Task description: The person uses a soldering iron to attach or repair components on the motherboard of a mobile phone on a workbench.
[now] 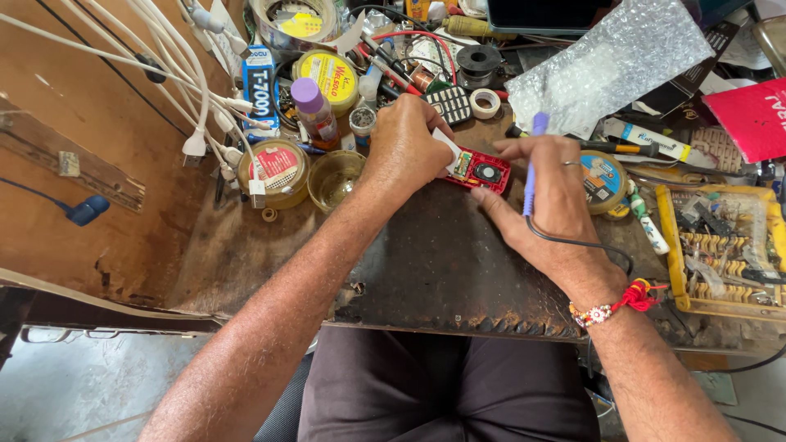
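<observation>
A small red opened phone with its circuit board showing lies on the dark worn mat of the workbench. My left hand grips its left end, and a white scrap shows by my fingers. My right hand holds a purple-handled soldering iron like a pen, its black cord trailing past my wrist. The iron's tip is hidden behind my fingers, just right of the phone.
Round tins, a small open bowl, a purple-capped bottle and white cables crowd the left. A phone keypad, tape rolls, bubble wrap, another round tin and a yellow parts tray sit behind and right.
</observation>
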